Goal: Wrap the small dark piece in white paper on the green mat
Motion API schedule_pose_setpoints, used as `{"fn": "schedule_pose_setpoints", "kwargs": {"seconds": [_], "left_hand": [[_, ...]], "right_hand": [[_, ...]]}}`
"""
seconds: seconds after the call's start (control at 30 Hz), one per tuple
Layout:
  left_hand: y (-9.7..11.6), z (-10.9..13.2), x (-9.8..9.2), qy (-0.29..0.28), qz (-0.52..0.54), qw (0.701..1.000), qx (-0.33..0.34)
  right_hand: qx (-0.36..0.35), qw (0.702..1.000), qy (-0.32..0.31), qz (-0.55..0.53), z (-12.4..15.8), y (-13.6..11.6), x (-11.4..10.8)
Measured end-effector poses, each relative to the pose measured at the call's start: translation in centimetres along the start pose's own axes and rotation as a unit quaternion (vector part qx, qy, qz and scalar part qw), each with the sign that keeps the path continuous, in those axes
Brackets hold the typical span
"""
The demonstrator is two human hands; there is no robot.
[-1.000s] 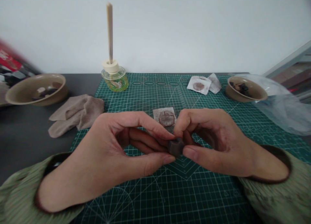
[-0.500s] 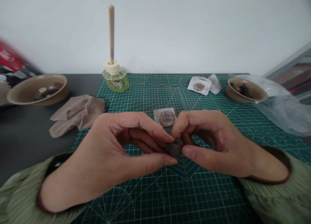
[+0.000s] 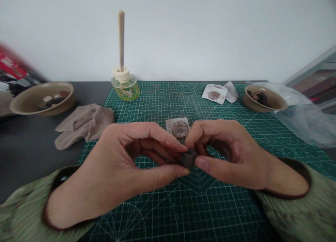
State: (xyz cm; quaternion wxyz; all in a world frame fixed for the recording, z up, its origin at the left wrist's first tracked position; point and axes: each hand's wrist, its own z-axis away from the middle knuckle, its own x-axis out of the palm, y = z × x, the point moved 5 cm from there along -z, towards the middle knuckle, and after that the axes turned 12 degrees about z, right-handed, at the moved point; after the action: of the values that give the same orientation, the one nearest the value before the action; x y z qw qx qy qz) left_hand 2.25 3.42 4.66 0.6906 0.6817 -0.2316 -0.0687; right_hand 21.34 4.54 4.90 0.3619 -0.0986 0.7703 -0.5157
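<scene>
Between my two hands is a small dark grey-brown lump (image 3: pixel 188 159), perhaps a stone or a piece of clay; its exact kind does not show. My left hand (image 3: pixel 141 158) pinches it between thumb and forefinger from the left. From the right, the thumb and bent fingers of my right hand (image 3: pixel 223 151) press on its other side. Both hands hover over the green cutting mat (image 3: pixel 168 214). Just behind the fingertips lies a brown-stained white square pad (image 3: pixel 176 126), its near right corner hidden by my right hand.
A crumpled taupe cloth (image 3: pixel 86 123) and a beige bowl (image 3: pixel 18 101) with stones lie left. Behind stands a glass reed diffuser (image 3: pixel 126 89). At back right are stained pads (image 3: pixel 214 94), a smaller bowl (image 3: pixel 258 105) with dark pieces, and a clear plastic bag (image 3: pixel 307 119).
Both hands keep their pinch on the dark lump, which seems slightly turned and shifted a little to the left. The whole view has moved slightly.
</scene>
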Motion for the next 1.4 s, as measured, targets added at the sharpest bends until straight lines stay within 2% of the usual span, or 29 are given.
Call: {"fn": "schedule_pose_setpoints", "kwargs": {"seconds": [0.57,0.93,1.13,1.27,1.4], "left_hand": [[-0.7,-0.1,0.0,-0.006,0.056,0.998,-0.028],[-0.8,0.0,0.0,-0.008,0.050,0.998,-0.034],[-1.0,-0.3,-0.9,0.028,0.052,0.997,-0.040],[-1.5,-0.8,-1.2,0.024,0.083,0.995,-0.058],[-1.6,-1.1,-1.4,0.028,0.069,0.996,-0.056]], "right_hand": [[-0.002,1.000,-0.001,-0.001,0.1,0.1,0.1],[-0.004,1.000,-0.002,0.002,-0.1,0.3,0.0],[0.008,0.998,0.058,-0.009,-0.1,1.0,-0.4],[-0.008,0.996,0.083,-0.015,-0.3,1.5,-0.6],[-0.024,0.994,0.107,-0.012,-0.5,1.6,-1.0]]}}
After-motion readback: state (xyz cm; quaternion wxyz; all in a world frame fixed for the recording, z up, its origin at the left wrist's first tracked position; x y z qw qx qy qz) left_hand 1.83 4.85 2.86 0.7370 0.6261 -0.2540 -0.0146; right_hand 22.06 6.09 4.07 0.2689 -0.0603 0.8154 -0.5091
